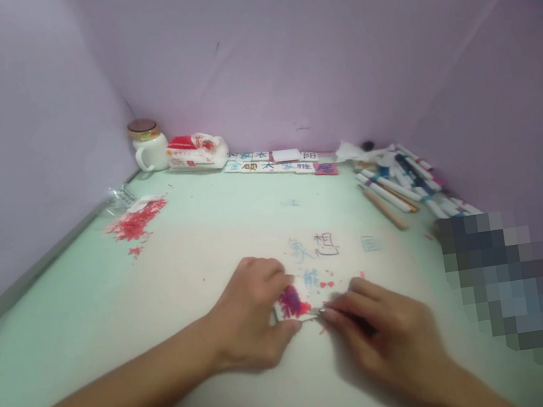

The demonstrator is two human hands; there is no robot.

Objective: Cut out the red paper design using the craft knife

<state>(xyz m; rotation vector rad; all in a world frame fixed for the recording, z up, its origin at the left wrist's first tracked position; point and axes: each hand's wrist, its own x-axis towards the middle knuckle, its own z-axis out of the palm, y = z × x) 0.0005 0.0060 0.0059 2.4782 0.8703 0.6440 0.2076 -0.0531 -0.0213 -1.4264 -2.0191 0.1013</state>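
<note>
Between the hands, a red-and-purple-marked tile (291, 302) is being gripped from the left by the left hand (257, 313); at its near right edge, a slim tool (321, 312) is being pinched by the right hand (392, 321), tip directed leftward.

Before me, the pale green worktop (164, 299) bears handwritten characters (326, 245). Along its back I see a lidded white mug (152, 153), a red-and-white tissue pack (198, 156) and lettered tiles (303, 167); left, red shavings (137, 222); right, heaped markers (385, 191).
</note>
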